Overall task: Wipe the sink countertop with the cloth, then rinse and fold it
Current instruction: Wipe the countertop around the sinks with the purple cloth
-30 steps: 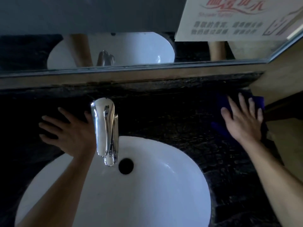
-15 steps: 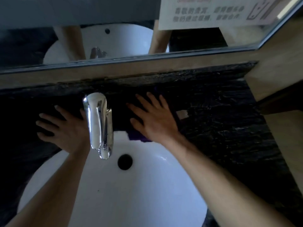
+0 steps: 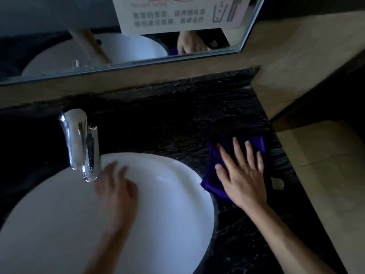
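Right grip presses one cloth flat-fingered; left grip blurred, empty.

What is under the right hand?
Under the right hand lies the purple cloth, pressed flat on the dark countertop beside the basin. The stone under the cloth is covered and cannot be seen.

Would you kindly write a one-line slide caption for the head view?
Right hand presses a purple cloth flat on the dark countertop while the left hand hovers over the white sink.
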